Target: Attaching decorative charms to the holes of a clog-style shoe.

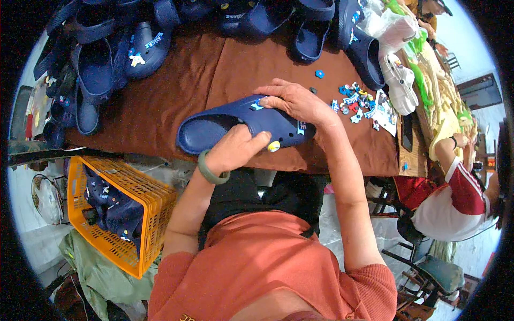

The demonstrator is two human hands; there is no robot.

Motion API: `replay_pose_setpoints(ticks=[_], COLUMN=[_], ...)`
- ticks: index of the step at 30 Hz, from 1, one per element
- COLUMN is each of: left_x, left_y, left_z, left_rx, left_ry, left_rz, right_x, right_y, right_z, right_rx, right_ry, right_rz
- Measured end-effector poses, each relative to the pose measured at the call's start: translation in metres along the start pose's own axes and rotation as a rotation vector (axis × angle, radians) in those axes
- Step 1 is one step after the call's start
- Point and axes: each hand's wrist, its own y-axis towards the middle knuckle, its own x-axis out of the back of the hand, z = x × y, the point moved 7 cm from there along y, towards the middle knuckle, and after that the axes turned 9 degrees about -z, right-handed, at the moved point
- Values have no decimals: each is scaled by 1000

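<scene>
A navy blue clog [257,122] lies sideways on the brown cloth in front of me, heel to the left and toe to the right. My left hand [235,151] grips it, fingers reaching into the foot opening and thumb on the upper; those inner fingers are hidden. Over the toe part curls my right hand [300,102], its thumb by a small blue-and-white charm [257,105]. A lettered charm [301,127] sits near the toe, and a round yellow-and-white charm [274,146] on the near side. Several loose charms [356,101] are heaped right of my right hand.
More navy clogs [150,49] line the table's back and left. A white clog [399,84] and a dark phone [407,132] lie at the right. Below left stands an orange crate [115,243] holding clogs. Another person [447,200] works at the right.
</scene>
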Motion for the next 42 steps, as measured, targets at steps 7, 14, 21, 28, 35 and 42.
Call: replay_pose_setpoints(ticks=[7,14,21,28,35,42], left_x=[7,7,10,11,9,6], left_y=[22,17,25,25,20,26], left_z=[0,-8,3,0,-12,5], left_rx=[-120,-75,-191,-216,-191,-143], left_ry=[-77,-147,-98,-14,-87,-180], left_rz=[-98,-138,-163,-178,-121,-96], right_x=[-13,-2,3,30,18,10], right_y=[-14,-20,-26,-40,-73,-58], right_z=[-11,-1,18,-59,-61,-32], right_rx=[-12,81,145,-267,-82,20], right_ry=[-222,-188,-118,142,222,404], right_rz=[-263,-453,-535,-734,-215,-31])
